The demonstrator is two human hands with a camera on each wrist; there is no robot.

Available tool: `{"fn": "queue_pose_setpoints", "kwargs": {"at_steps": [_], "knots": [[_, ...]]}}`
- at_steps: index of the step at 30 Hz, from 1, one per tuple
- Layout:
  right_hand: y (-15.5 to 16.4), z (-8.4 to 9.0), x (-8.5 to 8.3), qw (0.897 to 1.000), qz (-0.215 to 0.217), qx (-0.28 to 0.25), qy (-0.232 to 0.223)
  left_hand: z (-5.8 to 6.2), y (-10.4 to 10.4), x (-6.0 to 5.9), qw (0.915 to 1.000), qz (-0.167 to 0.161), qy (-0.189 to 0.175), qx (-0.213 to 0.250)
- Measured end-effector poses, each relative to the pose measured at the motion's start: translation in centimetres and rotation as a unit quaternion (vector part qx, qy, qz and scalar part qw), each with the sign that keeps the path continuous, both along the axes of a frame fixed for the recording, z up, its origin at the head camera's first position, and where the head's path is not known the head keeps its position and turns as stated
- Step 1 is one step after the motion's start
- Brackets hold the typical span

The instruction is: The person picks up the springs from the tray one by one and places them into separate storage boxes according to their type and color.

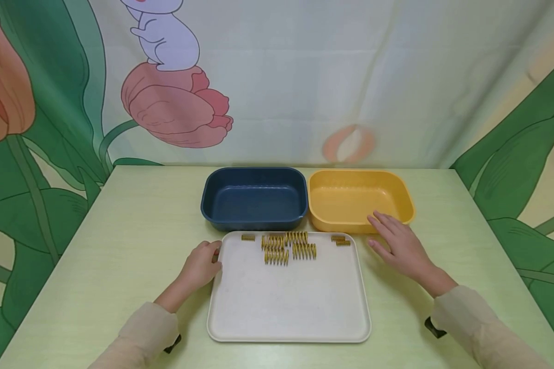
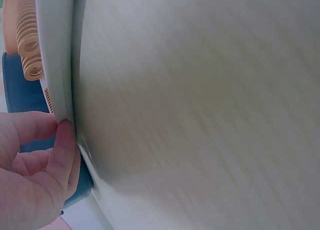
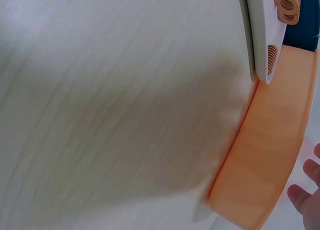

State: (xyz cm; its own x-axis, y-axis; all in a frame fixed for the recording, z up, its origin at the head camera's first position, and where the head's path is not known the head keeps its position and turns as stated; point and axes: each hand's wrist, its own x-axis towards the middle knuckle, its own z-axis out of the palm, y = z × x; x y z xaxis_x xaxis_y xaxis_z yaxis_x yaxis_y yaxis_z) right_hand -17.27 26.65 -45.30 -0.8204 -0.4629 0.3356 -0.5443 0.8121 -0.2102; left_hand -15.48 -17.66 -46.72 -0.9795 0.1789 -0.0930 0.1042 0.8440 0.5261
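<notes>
A white tray (image 1: 286, 302) lies on the pale green table with several gold coil springs (image 1: 283, 247) bunched along its far edge. My left hand (image 1: 204, 262) is at the tray's left rim near the far corner. In the left wrist view its thumb and curled fingers (image 2: 62, 135) pinch that rim (image 2: 55, 64), beside the springs (image 2: 29, 39). My right hand (image 1: 390, 236) stays flat and open just right of the tray, by the front of the yellow bin (image 1: 337, 224). It holds nothing. Its fingertips (image 3: 300, 194) show next to the bin's wall (image 3: 265, 155).
An empty dark blue bin (image 1: 254, 223) stands behind the tray, touching the empty yellow bin on its right. Small springs lie apart at the tray's far left (image 1: 248, 237) and far right (image 1: 340, 240). A printed curtain hangs behind the table (image 1: 120, 230).
</notes>
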Motion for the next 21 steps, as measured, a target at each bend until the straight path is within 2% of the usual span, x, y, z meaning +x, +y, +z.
{"fn": "queue_pose_setpoints", "kwargs": {"at_steps": [21], "knots": [[-0.68, -0.41, 0.16, 0.999, 0.027, -0.007, 0.043, 0.08, 0.20, 0.05, 1.0000, 0.001, -0.001, 0.003]]}}
